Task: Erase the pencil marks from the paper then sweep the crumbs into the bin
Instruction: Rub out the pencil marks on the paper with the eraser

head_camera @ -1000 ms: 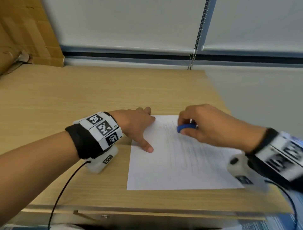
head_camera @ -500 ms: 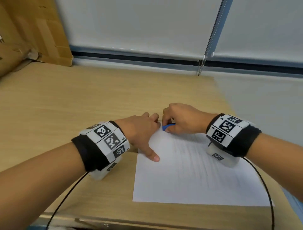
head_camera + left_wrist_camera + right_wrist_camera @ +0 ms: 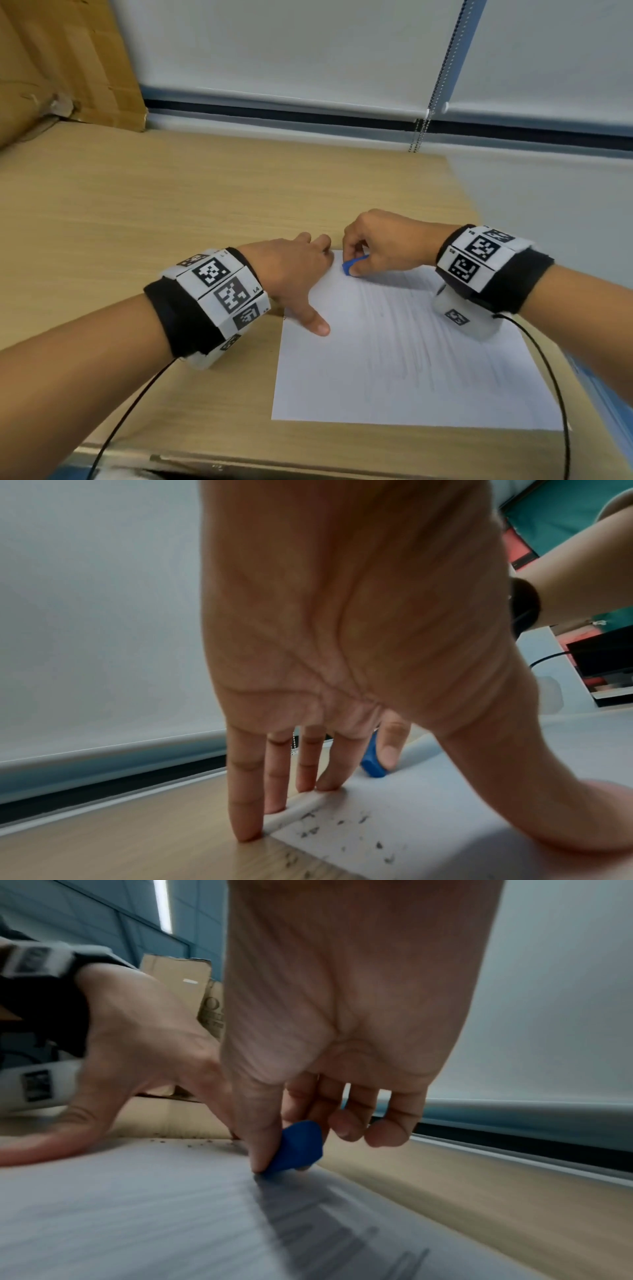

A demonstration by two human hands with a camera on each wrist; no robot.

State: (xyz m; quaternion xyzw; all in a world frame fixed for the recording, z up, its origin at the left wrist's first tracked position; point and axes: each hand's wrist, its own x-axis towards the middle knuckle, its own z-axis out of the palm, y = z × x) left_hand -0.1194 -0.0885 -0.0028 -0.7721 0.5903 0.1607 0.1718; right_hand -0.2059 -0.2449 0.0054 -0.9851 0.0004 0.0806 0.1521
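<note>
A white sheet of paper (image 3: 394,359) with faint grey pencil lines lies near the front of the wooden desk (image 3: 171,212). My right hand (image 3: 380,243) pinches a blue eraser (image 3: 352,265) between thumb and fingers and presses it on the sheet's far left corner. In the right wrist view the eraser (image 3: 298,1146) touches the paper beside blurred pencil marks (image 3: 325,1218). My left hand (image 3: 294,274) lies spread on the sheet's left edge, thumb and straight fingertips (image 3: 246,829) pressing down. Dark eraser crumbs (image 3: 342,829) lie on the paper and desk by those fingers.
A cardboard box (image 3: 61,61) stands at the desk's far left corner. White roller blinds with a bead chain (image 3: 424,126) run along the back. The desk's right edge (image 3: 479,222) is close to the paper. Cables trail from both wristbands.
My right hand has carried the eraser from the middle of the sheet to its far left corner, next to my left fingers. The left hand has stayed on the paper's edge.
</note>
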